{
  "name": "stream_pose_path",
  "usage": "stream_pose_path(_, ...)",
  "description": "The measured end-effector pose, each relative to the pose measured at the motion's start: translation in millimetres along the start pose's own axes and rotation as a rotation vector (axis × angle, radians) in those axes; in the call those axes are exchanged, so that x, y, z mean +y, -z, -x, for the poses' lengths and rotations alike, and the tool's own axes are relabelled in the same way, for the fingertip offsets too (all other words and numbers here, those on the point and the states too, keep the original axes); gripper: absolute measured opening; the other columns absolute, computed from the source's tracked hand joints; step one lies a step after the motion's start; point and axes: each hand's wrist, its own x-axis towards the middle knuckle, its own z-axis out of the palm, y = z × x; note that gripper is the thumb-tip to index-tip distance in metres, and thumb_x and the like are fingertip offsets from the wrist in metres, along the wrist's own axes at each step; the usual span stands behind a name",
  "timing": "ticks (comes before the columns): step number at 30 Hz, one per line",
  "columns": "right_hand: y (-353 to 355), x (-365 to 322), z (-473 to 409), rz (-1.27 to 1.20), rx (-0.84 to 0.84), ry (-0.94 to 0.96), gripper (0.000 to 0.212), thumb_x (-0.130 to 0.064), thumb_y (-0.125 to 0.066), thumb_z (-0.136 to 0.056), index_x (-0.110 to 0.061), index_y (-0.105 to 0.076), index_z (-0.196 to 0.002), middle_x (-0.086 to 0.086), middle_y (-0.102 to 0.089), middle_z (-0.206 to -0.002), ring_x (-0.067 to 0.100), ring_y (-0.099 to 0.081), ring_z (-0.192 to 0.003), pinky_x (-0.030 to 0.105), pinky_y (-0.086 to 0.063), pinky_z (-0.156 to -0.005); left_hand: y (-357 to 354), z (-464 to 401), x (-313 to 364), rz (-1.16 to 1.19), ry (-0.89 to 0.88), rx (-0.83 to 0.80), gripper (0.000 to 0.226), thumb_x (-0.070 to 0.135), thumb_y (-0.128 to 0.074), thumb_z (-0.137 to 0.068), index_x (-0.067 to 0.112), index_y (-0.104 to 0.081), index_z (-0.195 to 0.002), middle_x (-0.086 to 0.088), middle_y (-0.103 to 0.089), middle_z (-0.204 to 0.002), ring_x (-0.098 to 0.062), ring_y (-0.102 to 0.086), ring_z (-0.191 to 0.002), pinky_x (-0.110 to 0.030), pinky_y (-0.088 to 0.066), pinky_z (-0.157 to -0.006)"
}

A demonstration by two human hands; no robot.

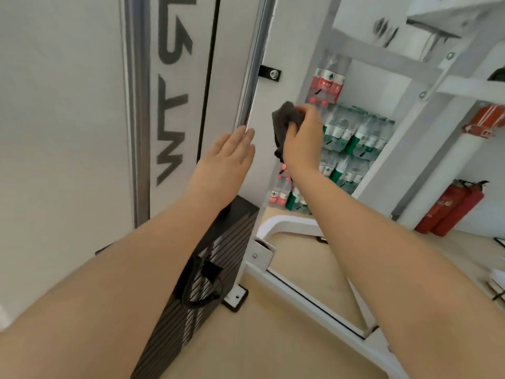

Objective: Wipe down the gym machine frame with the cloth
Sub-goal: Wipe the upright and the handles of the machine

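Against the white machine frame (261, 149), the dark cloth (284, 124) sits bunched inside the right hand (302, 138), whose curled fingers and thumb grip it, loose ends hanging below the palm. Just beside it, the left hand (229, 157) lies flat with straight fingers, their tips touching the metal rail (252, 67).

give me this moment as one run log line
right hand grips cloth near frame post | left hand flat by chrome rail
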Motion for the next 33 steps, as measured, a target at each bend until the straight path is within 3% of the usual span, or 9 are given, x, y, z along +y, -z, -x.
stream_pose_path(3,-11.8,1.0,-36.8,0.106,0.006,0.238,0.030,0.003,-0.043,-0.088,0.000,-0.051,-0.117,0.018,-0.050,-0.119,0.024,-0.047,-0.105,0.022,-0.033,-0.086,-8.1,-19.5,-4.8,-0.204,0.020,-0.037,0.067,0.017,-0.036,-0.094,0.005,0.007,-0.145,-0.016,0.019,-0.152,-0.030,0.022,-0.138,-0.040,0.020,-0.103)
stream_pose_path(5,-22.0,7.1,-56.8,0.235,-0.026,0.384,0.032,0.006,-0.043,-0.085,0.002,-0.054,-0.115,0.021,-0.052,-0.117,0.033,-0.048,-0.106,0.034,-0.037,-0.088,-9.2,-31.7,-8.9,-0.296,0.064,-0.045,0.086,0.041,-0.043,-0.092,0.002,0.014,-0.143,-0.018,0.031,-0.146,-0.033,0.036,-0.127,-0.042,0.023,-0.100)
stream_pose_path(7,-35.4,13.9,-64.6,0.374,-0.069,0.565,0.029,0.006,-0.044,-0.085,0.004,-0.058,-0.110,0.023,-0.057,-0.113,0.036,-0.053,-0.104,0.042,-0.044,-0.085,-7.9,-39.7,-13.8,-0.292,0.120,-0.024,0.110,0.060,-0.050,-0.082,0.001,0.021,-0.140,-0.018,0.043,-0.136,-0.033,0.044,-0.118,-0.042,0.024,-0.101)
stream_pose_path(10,-53.7,39.1,-63.7,0.630,-0.071,0.878,0.025,-0.004,-0.051,-0.080,0.003,-0.067,-0.099,0.018,-0.067,-0.100,0.033,-0.065,-0.093,0.043,-0.054,-0.077,-10.8,-44.5,-14.4,-0.232,0.171,-0.015,0.129,0.069,-0.055,-0.072,-0.001,0.036,-0.132,-0.020,0.055,-0.125,-0.032,0.045,-0.119,-0.042,0.021,-0.103)
stream_pose_path(15,-59.2,84.8,-26.9,0.923,-0.249,1.061,0.037,-0.039,-0.063,-0.082,-0.016,-0.070,-0.110,0.006,-0.064,-0.121,0.024,-0.060,-0.113,0.039,-0.047,-0.096,-8.0,-46.2,-15.5,-0.196,0.142,-0.012,0.127,0.070,-0.054,-0.071,0.003,0.032,-0.136,-0.022,0.054,-0.124,-0.035,0.044,-0.118,-0.047,0.017,-0.106)
stream_pose_path(18,-50.3,92.5,-27.7,0.897,-0.358,1.191,0.031,-0.030,-0.066,-0.079,-0.018,-0.071,-0.108,0.006,-0.064,-0.121,0.024,-0.060,-0.113,0.042,-0.045,-0.098,-12.0,-46.9,-16.4,-0.200,0.124,-0.045,0.120,0.068,-0.054,-0.073,0.008,0.025,-0.139,-0.022,0.058,-0.120,-0.036,0.048,-0.114,-0.047,0.020,-0.104)
stream_pose_path(21,-41.8,74.7,-56.2,0.858,-0.266,1.154,0.031,-0.020,-0.066,-0.080,-0.013,-0.069,-0.109,0.010,-0.063,-0.122,0.027,-0.059,-0.114,0.046,-0.042,-0.099,-9.1,-47.7,-16.3,-0.175,0.124,-0.071,0.119,0.064,-0.058,-0.074,0.007,0.026,-0.139,-0.019,0.061,-0.117,-0.034,0.051,-0.112,-0.045,0.023,-0.102)
stream_pose_path(27,-39.8,54.9,-78.1,0.902,-0.173,0.985,0.040,-0.024,-0.052,-0.091,-0.011,-0.056,-0.128,0.013,-0.050,-0.137,0.031,-0.048,-0.126,0.047,-0.030,-0.107,-9.3,-48.5,-17.4,-0.186,0.132,-0.103,0.115,0.064,-0.055,-0.076,0.008,0.023,-0.140,-0.020,0.062,-0.114,-0.035,0.056,-0.105,-0.046,0.027,-0.098)
stream_pose_path(33,-68.2,107.9,-4.8,0.878,-0.332,0.984,0.047,-0.022,-0.077,-0.071,-0.014,-0.066,-0.116,0.009,-0.060,-0.126,0.027,-0.058,-0.115,0.043,-0.044,-0.097,-12.9,-44.5,-8.5,-0.239,0.193,-0.058,0.107,0.058,-0.056,-0.080,0.012,0.016,-0.143,-0.020,0.059,-0.120,-0.036,0.052,-0.112,-0.046,0.017,-0.107)
